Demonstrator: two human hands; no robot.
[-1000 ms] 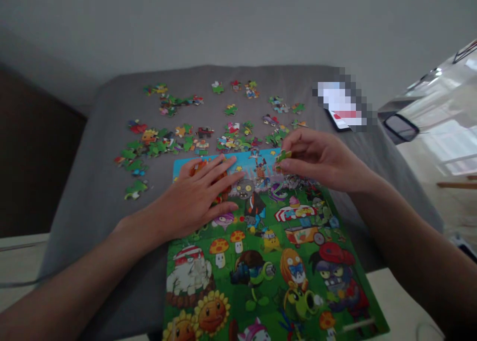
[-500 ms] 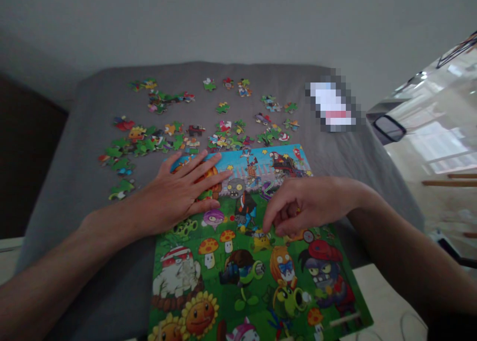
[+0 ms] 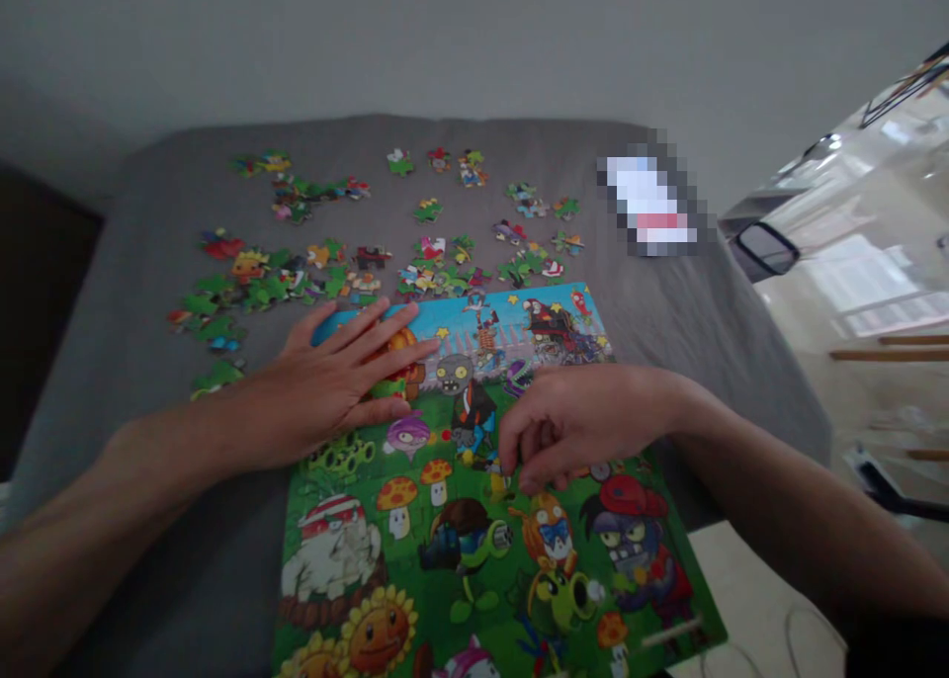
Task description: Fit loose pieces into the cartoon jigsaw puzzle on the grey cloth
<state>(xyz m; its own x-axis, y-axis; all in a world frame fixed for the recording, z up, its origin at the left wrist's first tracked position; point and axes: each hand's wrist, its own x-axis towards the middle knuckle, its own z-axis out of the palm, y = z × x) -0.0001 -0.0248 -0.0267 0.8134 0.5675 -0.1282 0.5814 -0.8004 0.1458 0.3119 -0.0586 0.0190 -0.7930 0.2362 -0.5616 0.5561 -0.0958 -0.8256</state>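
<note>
A colourful cartoon jigsaw puzzle lies on a grey cloth-covered surface. My left hand rests flat on the puzzle's upper left corner, fingers stretched out and apart. My right hand hovers over the middle of the puzzle with its fingers curled into a pinch, fingertips touching the picture near a small yellow figure. The puzzle piece it carried is hidden under the fingers. Several loose puzzle pieces are scattered beyond the puzzle's far edge.
A pixelated object lies at the far right of the cloth. Beside it, off the edge, sits a dark oval item on a shiny surface. The puzzle's near right corner overhangs a pale surface.
My right hand came down from the puzzle's top edge, where it held a piece, to the middle of the picture. The left hand stayed flat in place. The view shifted slightly.
</note>
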